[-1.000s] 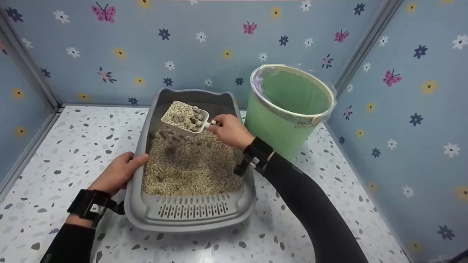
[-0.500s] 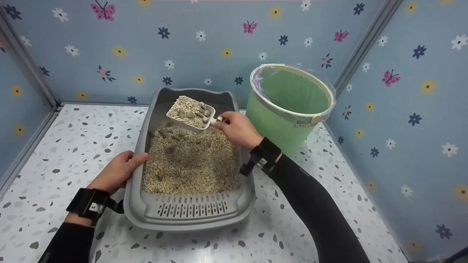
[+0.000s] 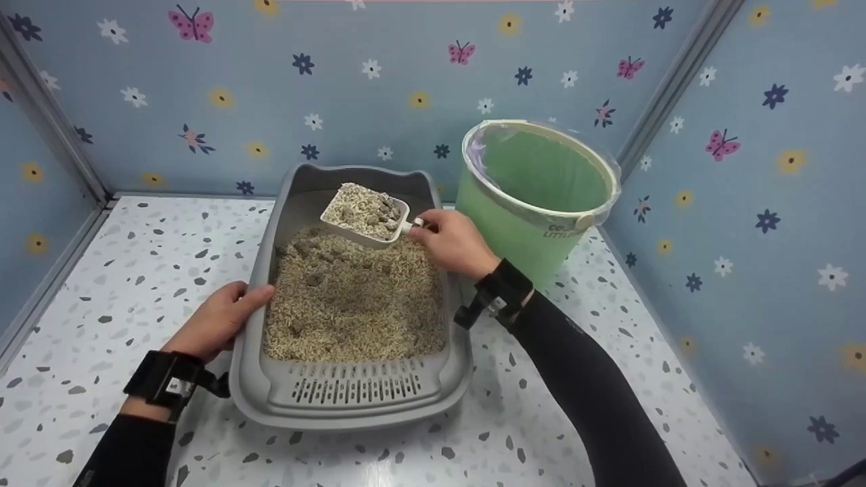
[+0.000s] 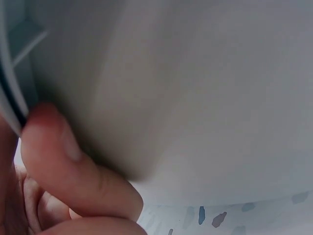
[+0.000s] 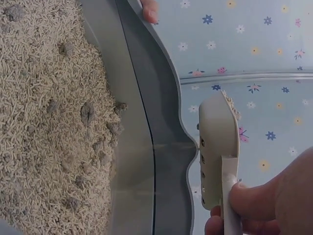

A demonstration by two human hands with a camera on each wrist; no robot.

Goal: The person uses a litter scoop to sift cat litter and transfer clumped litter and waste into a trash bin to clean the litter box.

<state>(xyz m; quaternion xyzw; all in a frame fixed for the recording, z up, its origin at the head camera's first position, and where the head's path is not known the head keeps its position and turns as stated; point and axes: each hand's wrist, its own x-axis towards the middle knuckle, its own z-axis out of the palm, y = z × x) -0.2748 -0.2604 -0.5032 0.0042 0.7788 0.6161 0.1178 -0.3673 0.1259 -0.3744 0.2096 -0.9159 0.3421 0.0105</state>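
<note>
The left hand (image 3: 213, 319) grips the grey tray (image 3: 352, 407) of litter (image 3: 352, 311) at its nine-o'clock edge. At two, the right hand (image 3: 459, 243) pinches a heaped white scoop (image 5: 218, 128) by its handle, above the tray's twelve-o'clock end. Beyond, at two, stands the green bin (image 3: 521, 237).

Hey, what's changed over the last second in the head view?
The right hand has carried the loaded scoop rightward, toward the green bin. Nothing was grasped or released. The left hand still grips the litter box; box and bin stayed put.
</note>
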